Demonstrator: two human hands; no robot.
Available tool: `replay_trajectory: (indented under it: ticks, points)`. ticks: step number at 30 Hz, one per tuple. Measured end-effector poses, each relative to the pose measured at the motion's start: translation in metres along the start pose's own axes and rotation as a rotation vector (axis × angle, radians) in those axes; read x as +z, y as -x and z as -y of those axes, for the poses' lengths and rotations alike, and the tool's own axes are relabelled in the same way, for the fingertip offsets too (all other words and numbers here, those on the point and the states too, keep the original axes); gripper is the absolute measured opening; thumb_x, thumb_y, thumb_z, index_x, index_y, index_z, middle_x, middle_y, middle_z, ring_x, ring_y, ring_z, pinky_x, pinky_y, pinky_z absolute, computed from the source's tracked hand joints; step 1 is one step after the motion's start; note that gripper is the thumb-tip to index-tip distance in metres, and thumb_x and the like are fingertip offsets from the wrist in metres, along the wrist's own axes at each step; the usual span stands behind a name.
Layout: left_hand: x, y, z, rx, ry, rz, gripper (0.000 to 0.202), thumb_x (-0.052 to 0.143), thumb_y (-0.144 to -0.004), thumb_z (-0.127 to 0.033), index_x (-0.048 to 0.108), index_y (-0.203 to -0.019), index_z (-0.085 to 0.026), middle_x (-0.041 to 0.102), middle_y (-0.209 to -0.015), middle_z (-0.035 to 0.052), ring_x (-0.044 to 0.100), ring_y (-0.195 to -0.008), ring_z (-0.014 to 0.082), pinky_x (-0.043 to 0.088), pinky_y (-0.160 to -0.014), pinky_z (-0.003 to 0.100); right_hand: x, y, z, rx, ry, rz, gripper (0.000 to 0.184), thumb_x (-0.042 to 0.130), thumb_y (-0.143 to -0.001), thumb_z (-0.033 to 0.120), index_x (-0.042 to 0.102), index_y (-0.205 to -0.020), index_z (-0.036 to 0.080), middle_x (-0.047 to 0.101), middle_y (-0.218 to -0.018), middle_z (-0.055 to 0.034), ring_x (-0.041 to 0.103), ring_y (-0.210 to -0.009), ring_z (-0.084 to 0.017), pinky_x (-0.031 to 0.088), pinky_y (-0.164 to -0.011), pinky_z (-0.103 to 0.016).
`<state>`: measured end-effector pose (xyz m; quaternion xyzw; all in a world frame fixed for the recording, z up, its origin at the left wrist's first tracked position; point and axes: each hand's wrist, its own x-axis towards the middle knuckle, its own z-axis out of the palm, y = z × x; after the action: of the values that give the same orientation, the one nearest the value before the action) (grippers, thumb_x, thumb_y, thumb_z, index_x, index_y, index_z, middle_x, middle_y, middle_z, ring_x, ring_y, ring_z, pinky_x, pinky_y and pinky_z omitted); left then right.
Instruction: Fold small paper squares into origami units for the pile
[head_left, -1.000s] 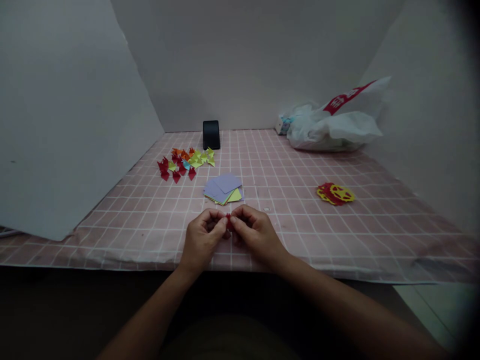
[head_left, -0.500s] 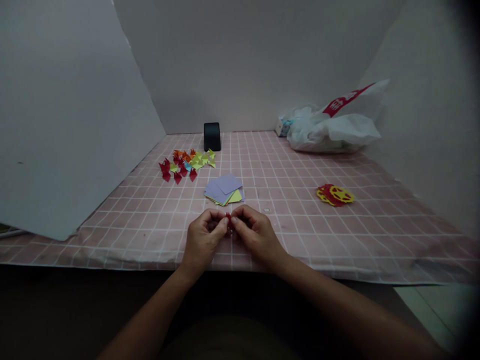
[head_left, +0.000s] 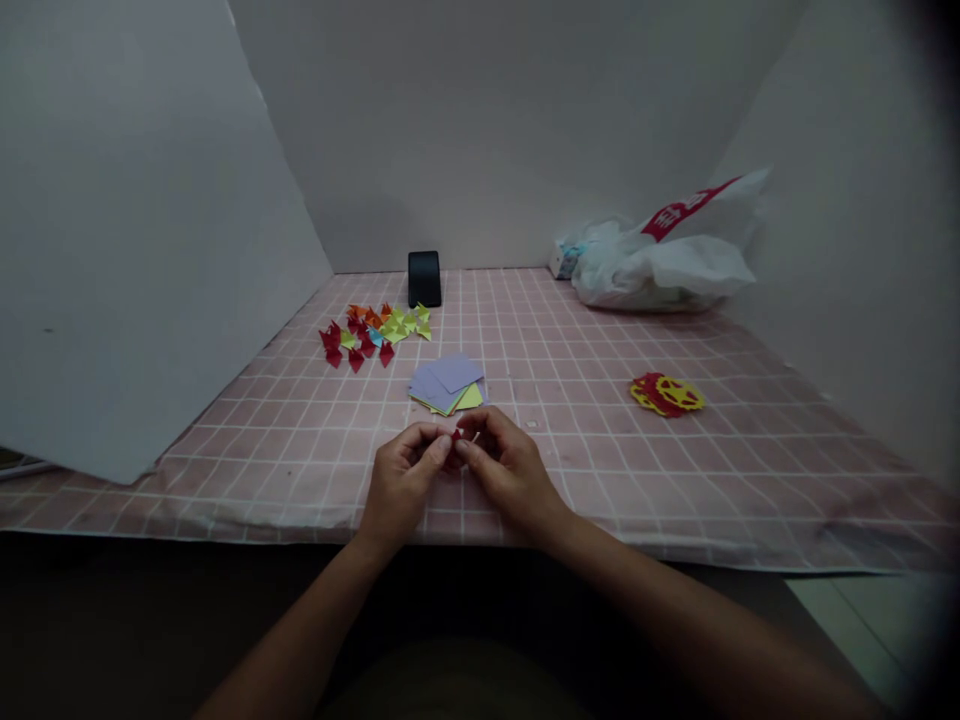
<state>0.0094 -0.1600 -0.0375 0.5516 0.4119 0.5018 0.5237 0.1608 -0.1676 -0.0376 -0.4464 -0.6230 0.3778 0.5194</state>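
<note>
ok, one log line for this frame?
left hand: pinching red paper piece | right hand: pinching same piece | just beyond hands: paper square stack

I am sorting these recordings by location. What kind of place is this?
Probably a paper-craft table screened by plain boards: a stack of square coloured papers, a pile of small folded pieces, and the left hand and right hand pinching a red paper piece.

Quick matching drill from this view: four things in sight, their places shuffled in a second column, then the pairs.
1 phone
2 plastic bag
3 paper stack
4 red paper piece

a pinched between left hand and right hand
b far right, at the back
c flat, just beyond the hands
d upright, back centre

Pairs: 1-d; 2-b; 3-c; 4-a
</note>
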Motion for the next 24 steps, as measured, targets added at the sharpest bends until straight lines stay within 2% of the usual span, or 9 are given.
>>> replay_trajectory:
  ticks: [1,5,10,13,16,20,24]
  points:
    - [-0.0001,0.0002,0.0001,0.0,0.01,0.007,0.014,0.069,-0.085,-0.03,0.07,-0.086,-0.016,0.07,-0.076,0.0002,0.065,-0.068,0.0125,0.053,-0.069,0.024,-0.0002,0.0001,0.0002,-0.002,0.011,0.009,0.002,0.06,-0.088,0.019,0.059,-0.089,0.02,0.061,-0.084,-0.0019,0.057,-0.076,-0.016,0.046,-0.07,-0.029]
    - [-0.0011,-0.0013,0.0015,-0.033,0.051,0.014,0.016,0.074,-0.08,-0.03,0.07,-0.086,-0.016,0.07,-0.079,0.0008,0.066,-0.07,0.0134,0.054,-0.07,0.025,-0.0005,0.0006,0.0005,0.006,0.018,0.027,0.01,0.058,-0.089,0.019,0.057,-0.08,0.02,0.06,-0.078,-0.0008,0.057,-0.075,-0.016,0.046,-0.07,-0.028]
    - [-0.0041,-0.0018,0.0009,-0.026,0.051,0.037,0.016,0.072,-0.082,-0.03,0.066,-0.078,-0.015,0.067,-0.066,-0.0002,0.064,-0.062,0.0125,0.053,-0.065,0.024,-0.0001,0.0013,0.0027,-0.015,-0.002,0.081,0.011,0.056,-0.089,0.017,0.057,-0.079,0.021,0.061,-0.077,-0.0001,0.056,-0.071,-0.015,0.045,-0.068,-0.028]
    - [-0.003,0.0007,-0.0005,0.002,-0.004,0.011,0.017,0.071,-0.083,-0.031,0.064,-0.077,-0.016,0.065,-0.063,-0.0011,0.063,-0.059,0.0122,0.051,-0.061,0.023,-0.0004,0.0024,0.0046,-0.035,-0.008,0.117,0.014,0.054,-0.091,0.016,0.055,-0.078,0.021,0.06,-0.074,0.0003,0.056,-0.069,-0.014,0.045,-0.067,-0.027]
    - [-0.0003,0.0022,-0.0006,0.033,-0.036,-0.007,0.015,0.069,-0.085,-0.03,0.065,-0.082,-0.016,0.066,-0.067,-0.001,0.063,-0.061,0.0121,0.052,-0.063,0.024,-0.0008,0.0041,0.0046,-0.064,-0.006,0.08,0.014,0.052,-0.092,0.017,0.054,-0.079,0.021,0.059,-0.073,0.0005,0.055,-0.066,-0.014,0.044,-0.065,-0.027]
    - [0.001,0.0026,-0.0002,0.018,-0.054,0.036,0.013,0.068,-0.086,-0.028,0.065,-0.083,-0.016,0.065,-0.066,-0.0013,0.062,-0.06,0.0119,0.051,-0.061,0.023,-0.0006,0.0049,0.0023,-0.052,-0.002,0.012,0.01,0.052,-0.092,0.018,0.056,-0.084,0.021,0.059,-0.076,-0.0001,0.055,-0.068,-0.014,0.044,-0.066,-0.028]
    - [0.0009,0.0037,-0.0013,0.016,-0.087,-0.013,0.015,0.065,-0.087,-0.03,0.061,-0.08,-0.017,0.061,-0.059,-0.0031,0.059,-0.054,0.011,0.048,-0.056,0.022,-0.0003,0.0035,0.0022,-0.032,-0.039,0.066,0.007,0.055,-0.091,0.019,0.056,-0.084,0.021,0.06,-0.078,-0.0005,0.056,-0.069,-0.014,0.046,-0.067,-0.028]
